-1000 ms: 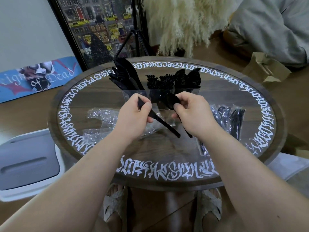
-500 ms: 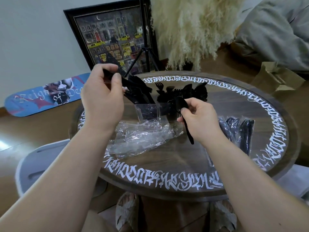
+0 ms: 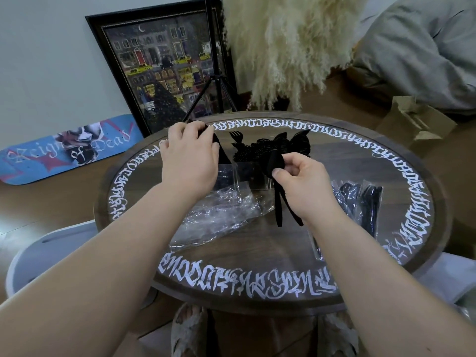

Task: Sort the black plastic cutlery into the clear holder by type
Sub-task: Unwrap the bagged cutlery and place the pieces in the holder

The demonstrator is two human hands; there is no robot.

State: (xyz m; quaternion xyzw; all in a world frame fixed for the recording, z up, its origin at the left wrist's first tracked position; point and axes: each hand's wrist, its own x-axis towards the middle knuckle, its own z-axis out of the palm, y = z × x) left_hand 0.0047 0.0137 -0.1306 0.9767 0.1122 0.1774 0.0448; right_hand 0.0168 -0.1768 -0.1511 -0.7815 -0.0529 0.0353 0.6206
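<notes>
The clear holder [image 3: 244,176] stands at the middle of the round table, with black forks [image 3: 247,148] and spoons [image 3: 296,143] upright in its middle and right sections. My left hand [image 3: 189,157] covers the holder's left section, its fingers curled round a black knife [image 3: 219,148] among the knives there. My right hand [image 3: 300,186] pinches black spoons [image 3: 277,163] by the neck just in front of the holder, bowls up and handles hanging down.
Crumpled clear wrap [image 3: 219,215] lies on the table [image 3: 257,253] in front of the holder. Sealed packs of black cutlery [image 3: 360,202] lie to the right. A framed picture, a tripod and pampas grass stand behind. A white chair sits at the lower left.
My left hand has carried its knife from in front of me down into the holder's left section. My right hand has lifted its spoons slightly toward the holder.
</notes>
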